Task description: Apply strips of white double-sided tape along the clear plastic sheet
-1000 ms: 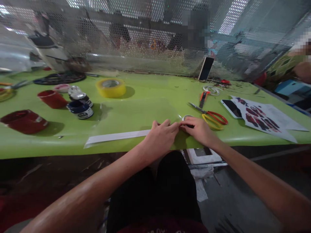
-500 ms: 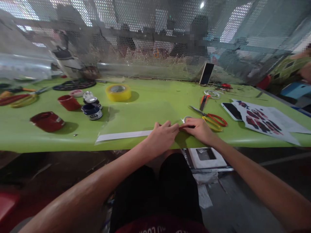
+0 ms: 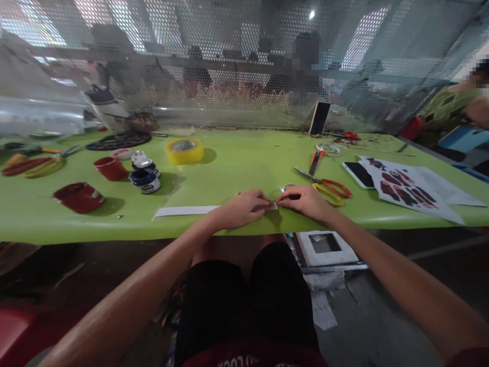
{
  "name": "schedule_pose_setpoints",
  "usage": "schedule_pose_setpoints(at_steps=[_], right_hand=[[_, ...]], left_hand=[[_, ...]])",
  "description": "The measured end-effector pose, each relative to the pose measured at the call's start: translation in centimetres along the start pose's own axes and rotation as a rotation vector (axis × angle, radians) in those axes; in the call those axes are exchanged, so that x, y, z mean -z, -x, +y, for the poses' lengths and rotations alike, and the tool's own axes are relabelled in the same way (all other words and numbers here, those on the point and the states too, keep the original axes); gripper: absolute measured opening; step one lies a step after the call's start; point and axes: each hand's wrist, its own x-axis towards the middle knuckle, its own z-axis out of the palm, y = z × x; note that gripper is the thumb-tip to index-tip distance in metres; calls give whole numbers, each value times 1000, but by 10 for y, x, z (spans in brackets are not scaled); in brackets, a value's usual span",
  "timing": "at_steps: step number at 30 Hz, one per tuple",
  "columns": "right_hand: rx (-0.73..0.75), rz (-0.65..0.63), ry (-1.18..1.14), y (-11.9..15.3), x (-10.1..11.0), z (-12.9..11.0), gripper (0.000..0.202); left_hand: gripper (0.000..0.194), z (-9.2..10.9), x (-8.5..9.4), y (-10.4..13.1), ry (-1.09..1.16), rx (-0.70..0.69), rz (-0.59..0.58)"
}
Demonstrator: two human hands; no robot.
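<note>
A long white strip (image 3: 187,210) lies along the front of the green table, on a clear plastic sheet (image 3: 221,178). My left hand (image 3: 244,208) rests over the strip's right part, its fingers together and pressing down. The strip's end shows just past those fingertips. Close to that end, my right hand (image 3: 305,202) has its thumb and fingertips pinched together; what they hold is too small to make out. Red-and-yellow scissors (image 3: 324,186) lie beside and behind my right hand, with their blades pointing back left.
On the left stand red pots (image 3: 79,198), a dark blue jar (image 3: 145,181) and yellow tape (image 3: 185,151). Printed sheets (image 3: 408,188) partly cover a phone (image 3: 358,175) at right; a cutter (image 3: 315,162) lies behind the scissors. A person (image 3: 446,104) sits far right.
My left hand has shifted left and flattened, uncovering the strip's right end. My right hand has moved slightly left. The view has shifted a little.
</note>
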Motion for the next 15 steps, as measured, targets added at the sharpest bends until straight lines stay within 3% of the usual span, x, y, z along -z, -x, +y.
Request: schedule_pose_setpoints(at_steps=[4,8,15], right_hand=[[-107,-34,-9,-5,1,0,21],[-138,-3,0,-3,-1,3,20],[-55,33,1,4,-4,-1,14]], left_hand=[[28,-13,-1,-36,126,160,-53],[30,-20,3,-66,243,237,-186],[31,-21,24,-79,307,336,-350]])
